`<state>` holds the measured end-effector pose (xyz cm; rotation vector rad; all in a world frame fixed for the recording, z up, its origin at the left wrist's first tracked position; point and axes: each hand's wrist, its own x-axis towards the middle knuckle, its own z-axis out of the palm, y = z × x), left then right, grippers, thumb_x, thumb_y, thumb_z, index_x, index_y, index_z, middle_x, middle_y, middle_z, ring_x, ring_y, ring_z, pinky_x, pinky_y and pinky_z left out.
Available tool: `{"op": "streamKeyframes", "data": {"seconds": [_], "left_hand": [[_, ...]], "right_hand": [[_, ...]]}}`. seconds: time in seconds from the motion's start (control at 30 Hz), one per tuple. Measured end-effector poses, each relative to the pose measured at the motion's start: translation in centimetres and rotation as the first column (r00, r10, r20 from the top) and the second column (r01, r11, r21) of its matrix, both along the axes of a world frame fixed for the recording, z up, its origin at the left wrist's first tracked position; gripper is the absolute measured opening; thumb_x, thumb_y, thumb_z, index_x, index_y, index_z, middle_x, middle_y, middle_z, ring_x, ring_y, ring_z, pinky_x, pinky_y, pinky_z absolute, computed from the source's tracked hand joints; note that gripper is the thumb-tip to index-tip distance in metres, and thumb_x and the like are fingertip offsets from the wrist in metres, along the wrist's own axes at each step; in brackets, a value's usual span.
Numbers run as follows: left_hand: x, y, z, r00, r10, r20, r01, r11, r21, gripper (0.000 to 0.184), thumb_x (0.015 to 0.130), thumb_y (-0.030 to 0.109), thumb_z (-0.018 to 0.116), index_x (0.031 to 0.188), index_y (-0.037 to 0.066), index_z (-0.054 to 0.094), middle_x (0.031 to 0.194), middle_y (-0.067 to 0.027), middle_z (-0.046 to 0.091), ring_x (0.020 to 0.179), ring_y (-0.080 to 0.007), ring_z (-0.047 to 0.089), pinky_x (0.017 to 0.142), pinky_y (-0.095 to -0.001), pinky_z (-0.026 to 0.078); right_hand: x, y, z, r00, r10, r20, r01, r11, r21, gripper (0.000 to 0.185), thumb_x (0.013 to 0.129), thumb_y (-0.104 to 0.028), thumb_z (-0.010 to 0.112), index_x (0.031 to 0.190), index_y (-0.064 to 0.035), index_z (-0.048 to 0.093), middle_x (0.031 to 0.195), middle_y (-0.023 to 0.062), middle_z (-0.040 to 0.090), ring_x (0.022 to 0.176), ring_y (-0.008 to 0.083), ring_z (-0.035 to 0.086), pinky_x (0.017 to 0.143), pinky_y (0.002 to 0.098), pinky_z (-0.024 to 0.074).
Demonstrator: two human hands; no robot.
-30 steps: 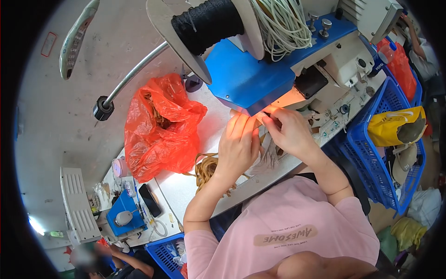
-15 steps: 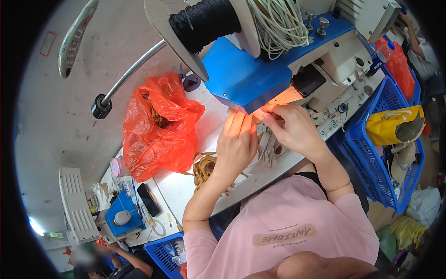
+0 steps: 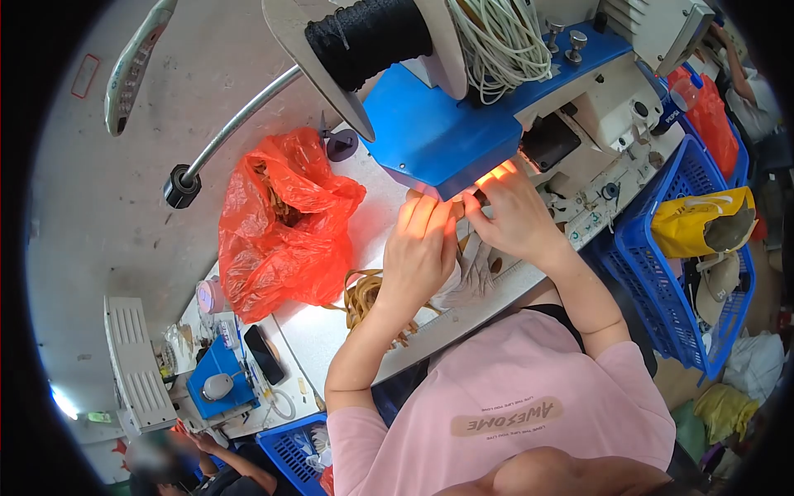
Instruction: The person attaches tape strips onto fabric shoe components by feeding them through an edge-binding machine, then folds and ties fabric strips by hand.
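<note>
Right in under the blue machine head [image 3: 442, 136], with left hand [image 3: 416, 256] and right hand [image 3: 519, 217] curled narrow, can't tell around what; press lightly, guide evenly.

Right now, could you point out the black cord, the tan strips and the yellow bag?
Black cord [image 3: 370, 43], head view: wound middle.
Tan strips [image 3: 362, 298], head view: looped pile.
Yellow bag [image 3: 682, 226], head view: yellow side.

Our grey scuffed wall [image 3: 190, 91] beyond the white surface [image 3: 314, 347], bright light [image 3: 64, 402] at lower left, blue baskets [image 3: 662, 273] past its right end.
</note>
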<state>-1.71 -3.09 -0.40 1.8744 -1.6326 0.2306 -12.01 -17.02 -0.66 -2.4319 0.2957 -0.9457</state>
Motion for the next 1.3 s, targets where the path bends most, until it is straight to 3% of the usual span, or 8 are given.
{"op": "streamKeyframes", "data": {"seconds": [0.13, 0.23, 0.73, 0.83, 0.93, 1.03, 1.13, 1.3], "left_hand": [[-0.1, -0.1, 0.4, 1.000, 0.022, -0.001, -0.022, 1.000, 0.006, 0.029, 0.081, 0.002, 0.062, 0.109, -0.005, 0.058, 0.098, -0.0191, 0.060, 0.089, -0.0363, 0.056, 0.077, -0.0422, 0.048], [-0.2, -0.1, 0.9, 0.999, 0.053, 0.002, -0.053, 0.997, 0.055, 0.029, 0.081, 0.003, 0.062, 0.108, -0.006, 0.058, 0.097, -0.0189, 0.060, 0.090, -0.0359, 0.056, 0.077, -0.0420, 0.048], [0.1, -0.3, 0.0, 0.998, 0.044, 0.048, -0.044, 0.999, -0.009, 0.030, 0.080, 0.004, 0.062, 0.108, -0.007, 0.059, 0.093, -0.0171, 0.060, 0.089, -0.0349, 0.057, 0.077, -0.0413, 0.048], [0.1, -0.3, 0.0, 0.998, 0.055, 0.037, -0.055, 0.998, 0.001, 0.029, 0.080, 0.004, 0.062, 0.107, -0.006, 0.059, 0.093, -0.0168, 0.060, 0.090, -0.0351, 0.056, 0.077, -0.0416, 0.047], [0.1, -0.2, 0.0, 0.998, 0.054, 0.037, -0.054, 0.999, 0.006, 0.028, 0.080, 0.004, 0.062, 0.106, -0.006, 0.060, 0.093, -0.0168, 0.061, 0.090, -0.0353, 0.056, 0.078, -0.0418, 0.047], [0.2, -0.3, -0.1, 0.998, 0.045, 0.052, -0.044, 0.999, -0.017, 0.028, 0.080, 0.005, 0.062, 0.106, -0.005, 0.060, 0.093, -0.0171, 0.061, 0.090, -0.0355, 0.056, 0.079, -0.0416, 0.047], [0.1, -0.3, 0.0, 0.997, 0.057, 0.056, -0.056, 0.998, -0.008, 0.028, 0.080, 0.005, 0.062, 0.106, -0.005, 0.060, 0.094, -0.0174, 0.061, 0.091, -0.0357, 0.056, 0.080, -0.0413, 0.048], [0.1, -0.3, -0.5, 0.995, 0.036, 0.092, -0.031, 0.998, -0.055, 0.029, 0.081, 0.005, 0.063, 0.109, -0.003, 0.058, 0.097, -0.0170, 0.062, 0.090, -0.0366, 0.057, 0.077, -0.0422, 0.049]], "right_hand": [[-0.4, -0.1, 0.5, 0.997, 0.063, 0.035, -0.068, 0.978, 0.196, 0.010, 0.078, -0.004, 0.063, 0.088, -0.0021, 0.064, 0.089, 0.0139, 0.061, 0.089, 0.0325, 0.056, 0.079, 0.0397, 0.0455], [-0.5, -0.5, 0.3, 0.990, 0.098, 0.105, -0.117, 0.975, 0.190, 0.011, 0.077, -0.003, 0.063, 0.088, -0.0020, 0.064, 0.090, 0.0140, 0.061, 0.087, 0.0321, 0.057, 0.077, 0.0390, 0.0458], [-0.1, -0.1, 0.3, 0.998, 0.041, -0.054, -0.027, 0.970, 0.240, 0.022, 0.075, -0.011, 0.073, 0.091, 0.0000, 0.064, 0.090, 0.0146, 0.061, 0.087, 0.0320, 0.058, 0.077, 0.0401, 0.0458], [-0.6, -0.5, 1.0, 0.995, 0.095, 0.033, -0.100, 0.952, 0.290, 0.015, 0.076, -0.009, 0.070, 0.087, 0.0003, 0.064, 0.089, 0.0151, 0.063, 0.086, 0.0296, 0.060, 0.076, 0.0379, 0.0477], [-0.8, -0.8, 0.9, 0.979, 0.162, 0.124, -0.202, 0.846, 0.494, 0.010, 0.079, -0.005, 0.066, 0.087, 0.0002, 0.065, 0.089, 0.0148, 0.064, 0.085, 0.0285, 0.061, 0.074, 0.0369, 0.0487], [-1.5, -0.7, 1.5, 0.993, 0.113, -0.014, -0.091, 0.861, 0.500, 0.008, 0.080, -0.002, 0.063, 0.087, -0.0007, 0.066, 0.088, 0.0130, 0.064, 0.082, 0.0289, 0.062, 0.073, 0.0365, 0.0495], [-1.4, -0.9, 1.0, 0.997, 0.076, 0.031, -0.081, 0.955, 0.285, 0.010, 0.080, -0.001, 0.062, 0.088, -0.0021, 0.067, 0.087, 0.0107, 0.064, 0.080, 0.0294, 0.062, 0.072, 0.0364, 0.0500], [-0.9, -0.6, 0.0, 0.993, 0.015, 0.120, -0.041, 0.976, 0.215, 0.011, 0.079, 0.000, 0.061, 0.087, -0.0032, 0.067, 0.086, 0.0092, 0.064, 0.079, 0.0286, 0.062, 0.071, 0.0372, 0.0500]]}}
